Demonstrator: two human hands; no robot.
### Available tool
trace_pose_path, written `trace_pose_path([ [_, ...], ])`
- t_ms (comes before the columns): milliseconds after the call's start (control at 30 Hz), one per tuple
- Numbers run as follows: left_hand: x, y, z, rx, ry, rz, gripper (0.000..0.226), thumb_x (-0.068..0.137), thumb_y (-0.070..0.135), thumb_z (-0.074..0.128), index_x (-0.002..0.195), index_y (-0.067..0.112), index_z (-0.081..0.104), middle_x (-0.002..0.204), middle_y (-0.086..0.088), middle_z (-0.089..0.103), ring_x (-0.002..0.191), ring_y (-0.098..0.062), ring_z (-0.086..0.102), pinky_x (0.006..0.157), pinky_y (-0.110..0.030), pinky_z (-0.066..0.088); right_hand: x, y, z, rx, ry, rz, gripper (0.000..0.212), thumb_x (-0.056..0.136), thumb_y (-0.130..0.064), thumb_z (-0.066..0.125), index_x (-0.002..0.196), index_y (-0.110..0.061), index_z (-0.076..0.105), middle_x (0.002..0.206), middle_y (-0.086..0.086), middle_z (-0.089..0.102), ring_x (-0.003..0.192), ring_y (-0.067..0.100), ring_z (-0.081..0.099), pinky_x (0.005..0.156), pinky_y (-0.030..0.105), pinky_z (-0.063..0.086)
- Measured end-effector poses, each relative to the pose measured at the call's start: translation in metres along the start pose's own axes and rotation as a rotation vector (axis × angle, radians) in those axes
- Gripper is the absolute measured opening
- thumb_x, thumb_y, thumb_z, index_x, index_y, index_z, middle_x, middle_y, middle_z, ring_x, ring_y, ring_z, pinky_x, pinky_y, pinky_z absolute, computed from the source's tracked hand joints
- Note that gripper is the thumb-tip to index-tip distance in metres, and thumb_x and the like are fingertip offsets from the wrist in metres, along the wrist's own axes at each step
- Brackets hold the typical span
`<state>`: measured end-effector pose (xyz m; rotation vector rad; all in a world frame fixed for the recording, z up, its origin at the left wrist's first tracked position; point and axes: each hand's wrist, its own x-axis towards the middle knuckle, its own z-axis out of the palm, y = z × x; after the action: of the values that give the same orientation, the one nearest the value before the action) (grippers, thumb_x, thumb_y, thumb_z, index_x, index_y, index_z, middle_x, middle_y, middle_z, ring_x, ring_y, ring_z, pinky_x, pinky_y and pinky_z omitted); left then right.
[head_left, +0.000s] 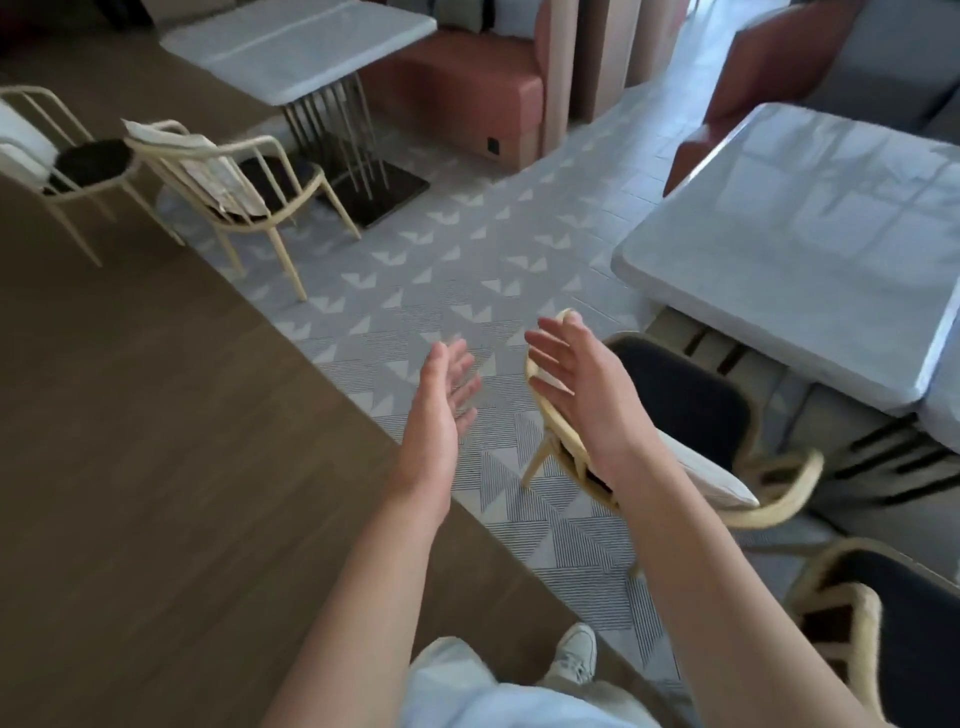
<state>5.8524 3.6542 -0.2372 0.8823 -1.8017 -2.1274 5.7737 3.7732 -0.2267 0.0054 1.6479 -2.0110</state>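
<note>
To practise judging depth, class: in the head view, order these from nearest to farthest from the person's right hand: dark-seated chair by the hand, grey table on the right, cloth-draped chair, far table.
1. Dark-seated chair, right beside the right hand.
2. Grey table, to the right.
3. Cloth-draped chair, across the aisle, left.
4. Far table, top left.

Cream chair (779, 501), dark seat (685, 400); grey triangle-patterned floor (441, 270).

No readable text anywhere (chairs, tables included).
</note>
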Motion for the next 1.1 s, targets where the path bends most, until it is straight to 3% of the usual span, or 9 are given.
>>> trace_pose_path([
  [100, 0.032, -0.003, 0.015, 0.026, -0.051, -0.047, 0.052, 0.106, 0.055, 0.021, 0.141, 0.03, 0.051, 0.141, 0.008, 0.057, 0.123, -0.007, 0.058, 0.114, -0.041, 0.039, 0.019, -0.002, -0.014, 0.053, 0.103, 0.069, 0.044, 0.106, -0.037, 0.04, 0.136, -0.009, 0.057, 0.135, 0.006, 0.062, 0.128, 0.02, 0.057, 0.11, 0.039, 0.044],
  [233, 0.079, -0.004, 0.042, 0.081, -0.217, -0.086, 0.055, 0.106, 0.053, 0.02, 0.144, 0.025, 0.049, 0.144, 0.004, 0.056, 0.122, -0.008, 0.059, 0.111, -0.04, 0.041, 0.042, -0.011, -0.041, 0.066, 0.323, 0.043, 0.032, 0.105, -0.04, 0.042, 0.119, -0.018, 0.061, 0.128, 0.004, 0.064, 0.124, 0.02, 0.058, 0.11, 0.041, 0.044],
  [467, 0.137, 0.008, 0.094, 0.136, -0.601, -0.159, 0.054, 0.106, 0.051, 0.024, 0.145, 0.023, 0.048, 0.147, -0.002, 0.055, 0.126, -0.014, 0.058, 0.114, -0.043, 0.039, 0.038, -0.018, -0.062, 0.164, 0.701, -0.024, 0.043, 0.105, -0.04, 0.04, 0.136, -0.013, 0.055, 0.137, 0.006, 0.061, 0.13, 0.02, 0.054, 0.112, 0.044, 0.043],
  [700, 0.147, -0.003, 0.133, 0.192, -0.82, -0.219, 0.04, 0.103, 0.048, 0.044, 0.134, 0.026, 0.055, 0.132, 0.003, 0.064, 0.115, -0.011, 0.067, 0.108, -0.043, 0.047, 0.015, -0.004, -0.066, 0.248, 0.934, 0.045, 0.044, 0.106, -0.034, 0.041, 0.141, -0.01, 0.052, 0.138, 0.006, 0.061, 0.13, 0.018, 0.054, 0.112, 0.041, 0.043],
  [867, 0.142, -0.031, 0.138, 0.231, -0.823, -0.325, 0.046, 0.104, 0.047, 0.04, 0.141, 0.022, 0.052, 0.13, 0.001, 0.066, 0.114, -0.014, 0.068, 0.108, -0.044, 0.047, 0.017, 0.02, -0.085, 0.309, 1.04, 0.098, 0.045, 0.106, -0.037, 0.041, 0.139, -0.011, 0.054, 0.134, 0.006, 0.064, 0.126, 0.018, 0.058, 0.11, 0.041, 0.046],
  [1100, 0.153, -0.081, 0.13, 0.285, -0.651, -0.499, 0.047, 0.105, 0.047, 0.038, 0.136, 0.016, 0.056, 0.122, -0.004, 0.071, 0.108, -0.019, 0.071, 0.105, -0.046, 0.049, 0.031, 0.08, -0.099, 0.343, 0.985, 0.246, 0.044, 0.107, -0.035, 0.04, 0.141, -0.009, 0.052, 0.132, 0.005, 0.064, 0.121, 0.021, 0.06, 0.11, 0.043, 0.045],
])
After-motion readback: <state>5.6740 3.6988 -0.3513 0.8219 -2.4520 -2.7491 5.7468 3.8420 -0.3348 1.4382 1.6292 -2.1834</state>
